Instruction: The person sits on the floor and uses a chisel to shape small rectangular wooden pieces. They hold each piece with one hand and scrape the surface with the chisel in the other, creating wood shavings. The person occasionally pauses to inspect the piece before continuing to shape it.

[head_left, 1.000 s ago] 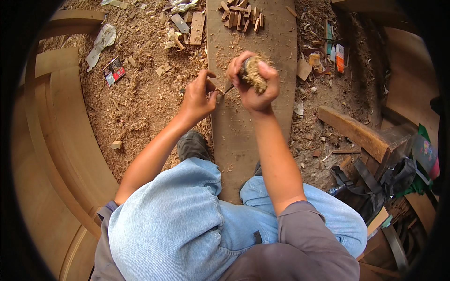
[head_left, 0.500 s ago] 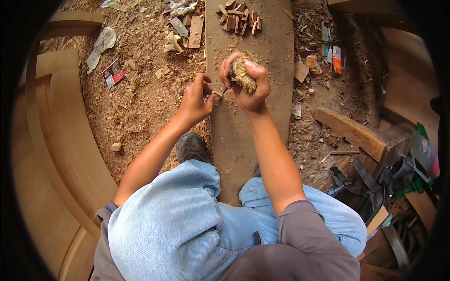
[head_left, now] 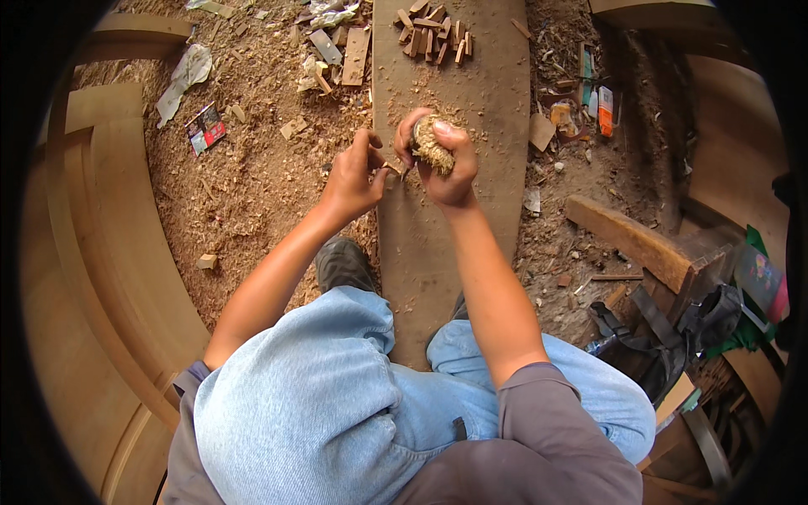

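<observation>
My right hand (head_left: 446, 162) is closed round a chisel whose pale, frayed handle end (head_left: 435, 145) bulges up between thumb and fingers. Its thin dark blade points down toward the left hand and is mostly hidden. Between the thumb and fingers of my left hand (head_left: 353, 174) is a small wooden piece (head_left: 390, 169), its tip close to the blade; whether they touch I cannot tell. Both hands are above a long brown plank (head_left: 450, 244), the left one at its left edge. A pile of small wooden blocks (head_left: 433, 35) lies farther up the plank.
Wood shavings (head_left: 244, 185) cover the ground at left, beside curved wooden panels (head_left: 126, 236). Wood offcuts (head_left: 355, 57) lie left of the plank. At right are an orange-and-white container (head_left: 605, 111), a thick timber beam (head_left: 631, 240) and black straps (head_left: 665, 324).
My right hand has shifted slightly left and down, and the chisel's handle end has tipped a little. My left hand stays almost in place, still pinching the wooden piece.
</observation>
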Demonstrator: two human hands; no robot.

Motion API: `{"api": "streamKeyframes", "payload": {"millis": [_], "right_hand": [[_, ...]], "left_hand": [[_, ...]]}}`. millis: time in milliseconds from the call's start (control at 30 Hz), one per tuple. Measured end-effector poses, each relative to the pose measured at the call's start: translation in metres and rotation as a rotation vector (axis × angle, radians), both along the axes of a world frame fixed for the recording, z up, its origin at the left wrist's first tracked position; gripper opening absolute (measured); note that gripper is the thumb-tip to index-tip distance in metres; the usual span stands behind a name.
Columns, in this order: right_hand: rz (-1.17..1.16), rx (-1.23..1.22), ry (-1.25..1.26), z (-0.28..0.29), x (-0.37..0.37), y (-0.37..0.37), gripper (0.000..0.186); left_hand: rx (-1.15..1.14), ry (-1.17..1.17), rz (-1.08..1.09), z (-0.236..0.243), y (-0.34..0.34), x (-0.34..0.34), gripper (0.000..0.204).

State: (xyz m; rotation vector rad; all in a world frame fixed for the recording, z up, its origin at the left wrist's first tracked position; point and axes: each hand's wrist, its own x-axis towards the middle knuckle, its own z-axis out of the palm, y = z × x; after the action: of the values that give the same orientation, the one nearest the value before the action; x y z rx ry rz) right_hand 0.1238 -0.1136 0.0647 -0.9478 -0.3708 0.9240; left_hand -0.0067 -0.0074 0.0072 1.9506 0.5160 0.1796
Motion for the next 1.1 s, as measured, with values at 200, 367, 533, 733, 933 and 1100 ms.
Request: {"api": "streamKeyframes", "payload": {"millis": [200,367,533,733,933,1100], "right_hand": [[0.016,0.037,0.042,-0.006,0.001,-0.002,0.041],[0.045,0.038,0.056,-0.006,0.001,-0.005,0.042],[0.066,-0.006,0.045,-0.003,-0.003,-0.006,0.042],[0.027,0.125,0.065,-0.002,-0.006,-0.007,0.042],[0.017,0.054,-0.022,-0.002,-0.009,-0.005,0.042],[0.113,0.007,0.012,-0.001,-0.007,-0.004,0.042]], "left_hand": [[0.014,-0.002,-0.017,-0.004,0.003,-0.001,0.043],[-0.003,-0.027,-0.066,-0.006,0.008,-0.001,0.042],[0.101,-0.059,-0.193,-0.005,0.018,-0.003,0.041],[0.114,-0.019,-0.216,-0.002,0.02,-0.008,0.042],[0.058,-0.037,-0.209,-0.002,0.02,-0.005,0.043],[0.013,0.02,-0.221,-0.002,0.019,-0.005,0.044]]}}
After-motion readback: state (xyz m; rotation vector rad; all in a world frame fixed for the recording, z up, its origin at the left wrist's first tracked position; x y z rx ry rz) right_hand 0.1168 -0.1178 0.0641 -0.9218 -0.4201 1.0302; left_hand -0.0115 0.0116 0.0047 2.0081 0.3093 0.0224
